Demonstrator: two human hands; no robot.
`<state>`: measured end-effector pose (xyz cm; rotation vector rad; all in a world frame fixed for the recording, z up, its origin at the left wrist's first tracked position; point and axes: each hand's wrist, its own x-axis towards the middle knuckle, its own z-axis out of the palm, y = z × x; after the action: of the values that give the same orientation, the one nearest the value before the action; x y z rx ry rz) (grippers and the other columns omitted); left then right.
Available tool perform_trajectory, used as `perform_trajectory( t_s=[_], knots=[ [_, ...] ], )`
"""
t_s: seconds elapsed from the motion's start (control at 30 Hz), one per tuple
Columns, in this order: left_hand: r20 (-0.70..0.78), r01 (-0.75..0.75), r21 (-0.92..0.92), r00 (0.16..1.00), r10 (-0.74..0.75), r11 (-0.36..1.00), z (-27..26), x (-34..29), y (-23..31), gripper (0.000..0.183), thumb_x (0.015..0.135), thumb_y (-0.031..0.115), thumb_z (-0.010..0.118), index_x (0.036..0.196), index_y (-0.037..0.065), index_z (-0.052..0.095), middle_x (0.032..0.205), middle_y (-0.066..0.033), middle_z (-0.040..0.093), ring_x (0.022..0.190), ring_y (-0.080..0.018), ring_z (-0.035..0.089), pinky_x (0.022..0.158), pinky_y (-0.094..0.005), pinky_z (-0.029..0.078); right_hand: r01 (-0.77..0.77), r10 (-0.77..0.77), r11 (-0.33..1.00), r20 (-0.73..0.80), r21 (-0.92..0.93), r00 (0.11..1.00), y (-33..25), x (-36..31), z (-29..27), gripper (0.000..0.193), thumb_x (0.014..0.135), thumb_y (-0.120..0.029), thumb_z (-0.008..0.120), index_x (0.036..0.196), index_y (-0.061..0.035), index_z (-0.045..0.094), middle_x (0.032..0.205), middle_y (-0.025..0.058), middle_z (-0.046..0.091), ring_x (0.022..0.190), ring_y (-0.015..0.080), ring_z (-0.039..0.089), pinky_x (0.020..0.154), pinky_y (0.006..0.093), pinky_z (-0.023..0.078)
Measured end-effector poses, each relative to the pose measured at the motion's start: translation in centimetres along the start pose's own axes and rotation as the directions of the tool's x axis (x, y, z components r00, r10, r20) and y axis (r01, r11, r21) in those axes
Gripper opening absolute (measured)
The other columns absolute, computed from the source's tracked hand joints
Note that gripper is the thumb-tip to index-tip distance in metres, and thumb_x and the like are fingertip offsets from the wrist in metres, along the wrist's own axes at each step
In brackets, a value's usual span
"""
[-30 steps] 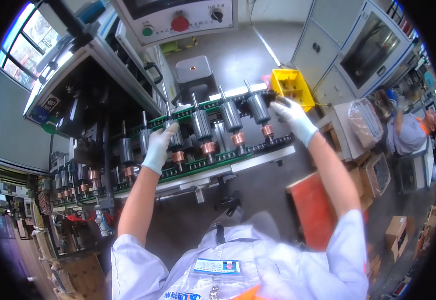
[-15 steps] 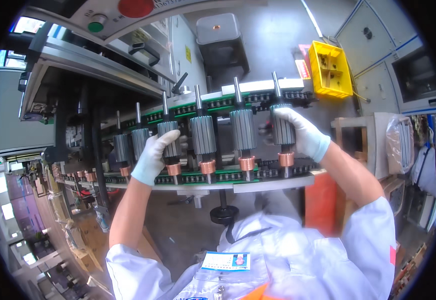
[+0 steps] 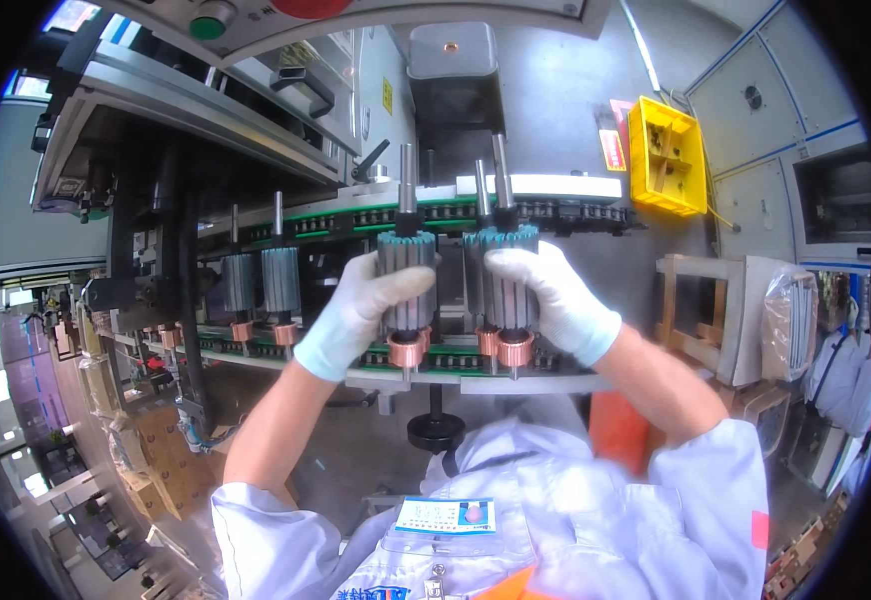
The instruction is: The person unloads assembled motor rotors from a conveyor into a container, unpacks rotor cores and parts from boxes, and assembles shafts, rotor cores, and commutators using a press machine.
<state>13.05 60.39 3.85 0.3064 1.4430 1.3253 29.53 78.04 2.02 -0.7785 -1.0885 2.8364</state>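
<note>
My left hand (image 3: 371, 298), in a white glove, is closed round the grey slotted core of a motor armature (image 3: 405, 300). A second armature (image 3: 516, 300) is gripped by my gloved right hand (image 3: 556, 295), thumb across its front. Both held armatures stand upright in the picture above the chain conveyor (image 3: 356, 218), shafts pointing away from me and copper commutators toward me. Partly hidden behind the right one is another armature (image 3: 475, 290) on the conveyor. Two further armatures, a nearer one (image 3: 281, 280) and one beyond it (image 3: 239, 283), lie across the chains to the left of my hands.
A machine frame (image 3: 206, 105) rises at the far left, under a panel with a green button (image 3: 213, 20). Beyond the conveyor stands a grey stool (image 3: 452, 50). A yellow divided bin (image 3: 668, 160) lies at the right back. A black round knob (image 3: 436, 432) sticks out toward me.
Both hands have lifted their armatures off the conveyor and brought them closer together: the left one moved right, the right one left. My view has shifted slightly.
</note>
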Motion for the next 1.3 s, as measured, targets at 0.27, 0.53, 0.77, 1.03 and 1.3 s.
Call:
perform_trajectory(
  t_s=[0.27,0.53,0.77,1.03,1.3],
  knots=[
    [-0.159,-0.072,0.042,0.984,0.078,0.997,3.5,-6.6,1.0,0.057,0.072,0.017,0.085,0.120,-0.001,0.060,0.110,-0.0067,0.068,0.097,-0.0140,0.065,0.090,-0.0310,0.054,0.150,-0.155,0.941,0.006,-0.302,0.988,-0.3,-3.9,6.3,0.057,0.082,-0.018,0.083,0.127,0.0001,0.052,0.107,0.0042,0.066,0.096,0.0104,0.060,0.087,0.0302,0.052],
    [-0.362,-0.338,0.072,0.868,0.341,0.938,5.0,-17.8,-3.5,0.076,0.066,0.014,0.085,0.135,-0.001,0.056,0.131,-0.0095,0.060,0.117,-0.0185,0.060,0.104,-0.0336,0.046,0.208,-0.036,0.851,0.342,-0.483,0.939,2.6,-7.4,10.9,0.067,0.073,-0.022,0.087,0.129,-0.0004,0.059,0.143,0.0167,0.040,0.134,0.0272,0.042,0.113,0.0404,0.035],
    [-0.713,-0.358,-0.019,0.659,0.238,0.933,11.7,-29.9,-8.5,0.061,0.059,0.024,0.081,0.110,-0.007,0.066,0.105,-0.0110,0.069,0.096,-0.0203,0.065,0.091,-0.0329,0.050,0.079,0.376,0.807,0.612,-0.585,0.696,5.3,-10.8,13.5,0.073,0.071,-0.024,0.089,0.133,-0.0037,0.057,0.150,0.0163,0.035,0.138,0.0272,0.039,0.113,0.0403,0.034],
    [-0.836,-0.733,0.222,0.196,0.513,0.643,19.5,-41.2,-22.3,0.061,0.058,0.023,0.088,0.108,-0.004,0.066,0.109,-0.0119,0.067,0.100,-0.0208,0.065,0.092,-0.0347,0.050,-0.167,0.647,0.761,0.753,-0.628,0.121,15.5,-13.4,16.5,0.065,0.066,-0.039,0.090,0.109,0.0017,0.064,0.111,0.0082,0.062,0.104,0.0167,0.058,0.092,0.0341,0.047],
    [-0.949,-0.915,0.222,-0.124,0.288,0.336,26.6,-49.7,-34.7,0.063,0.070,0.029,0.086,0.117,-0.005,0.063,0.106,-0.0115,0.068,0.093,-0.0185,0.067,0.084,-0.0327,0.055,-0.277,0.743,0.596,0.649,-0.753,-0.164,31.1,-23.2,23.2,0.066,0.064,-0.043,0.085,0.102,0.0018,0.054,0.108,0.0181,0.058,0.101,0.0294,0.062,0.088,0.0392,0.055]
  ],
)
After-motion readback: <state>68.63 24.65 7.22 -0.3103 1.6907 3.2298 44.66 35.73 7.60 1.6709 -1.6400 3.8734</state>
